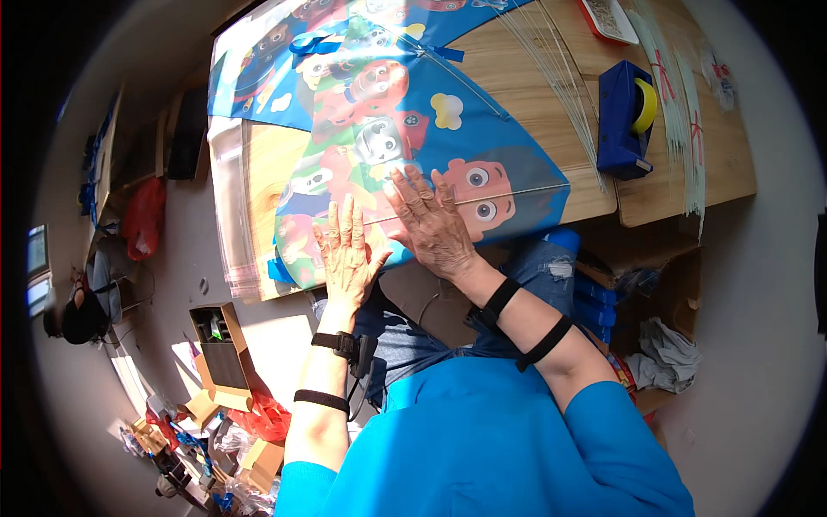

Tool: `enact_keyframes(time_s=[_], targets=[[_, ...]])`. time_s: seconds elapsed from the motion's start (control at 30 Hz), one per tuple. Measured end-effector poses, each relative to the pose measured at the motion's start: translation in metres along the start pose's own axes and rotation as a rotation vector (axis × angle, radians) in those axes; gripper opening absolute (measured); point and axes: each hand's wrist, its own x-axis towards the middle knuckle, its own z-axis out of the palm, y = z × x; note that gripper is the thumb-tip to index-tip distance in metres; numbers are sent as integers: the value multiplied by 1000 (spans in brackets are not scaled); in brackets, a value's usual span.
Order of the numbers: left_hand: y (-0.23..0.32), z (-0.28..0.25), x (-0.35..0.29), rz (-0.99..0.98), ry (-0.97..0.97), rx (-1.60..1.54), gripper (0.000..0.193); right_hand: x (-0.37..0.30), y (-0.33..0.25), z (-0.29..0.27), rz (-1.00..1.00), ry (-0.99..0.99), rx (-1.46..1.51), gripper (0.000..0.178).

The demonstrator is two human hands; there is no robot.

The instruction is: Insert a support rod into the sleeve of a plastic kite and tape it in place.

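A blue kite (534,164) printed with cartoon faces lies spread on the wooden table, its near edge toward my lap. Both palms press down on its printed sheet. My left hand (346,258) rests flat near the kite's near left edge, fingers stretched forward. Just to its right lies my right hand (433,226), also flat with fingers extended. A thin pale rod (530,189) runs from beneath my hands to the kite's right corner. Another thin rod (469,87) crosses the upper part. Neither hand grips anything visible; the sheet under the palms is hidden.
On the table (689,191) stand a blue tape dispenser (617,121) with yellow tape and bundles of thin pale rods (693,138). A red-rimmed tray (610,21) sits at the far right. Clear plastic sheeting (231,207) hangs over the left edge. Cardboard boxes (226,353) clutter the floor.
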Motion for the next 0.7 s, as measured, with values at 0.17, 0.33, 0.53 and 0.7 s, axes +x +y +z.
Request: enact_keyframes(time_s=[0.17,0.33,0.53,0.7], targets=[[0,16,-1,11,-108,66,91,4,-10,37,-70,-22,-6,87],[-1,16,-1,33,-94,89,97,-8,-1,42,-49,-32,-54,87],[-1,14,-1,48,-82,41,95,-21,18,31,-51,-152,-178,92],[-2,14,-2,61,-87,27,94,-33,33,15,41,-116,-71,94]])
